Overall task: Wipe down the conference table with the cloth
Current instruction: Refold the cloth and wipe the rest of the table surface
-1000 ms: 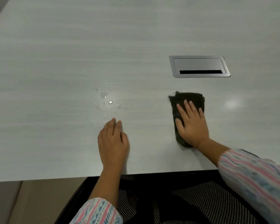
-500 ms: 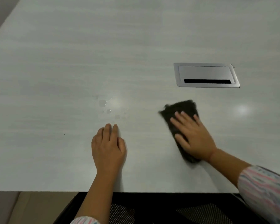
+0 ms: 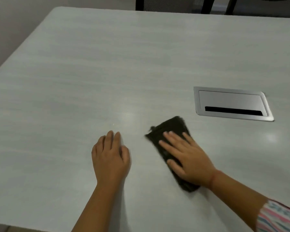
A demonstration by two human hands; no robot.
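A dark folded cloth [image 3: 172, 129] lies flat on the pale grey conference table [image 3: 107, 64], a little right of centre. My right hand [image 3: 186, 156] presses down on it with straight, spread fingers and covers its near half. My left hand [image 3: 110, 156] rests flat on the bare tabletop to the left of the cloth, fingers together and straight. Just beyond my left fingertips a faint glint [image 3: 113, 123] shows where the water drops were; the drops themselves are hard to make out here.
A silver cable-port lid [image 3: 231, 102] with a dark slot is set into the table beyond and right of the cloth. Dark chair backs [image 3: 206, 5] stand at the far edge. The table's left edge runs diagonally, and its near edge lies below my forearms.
My right hand has slid the cloth leftwards, towards my left hand and the wet spot, with the cloth now angled. The view has tilted up, so the far table edge and chairs appear.
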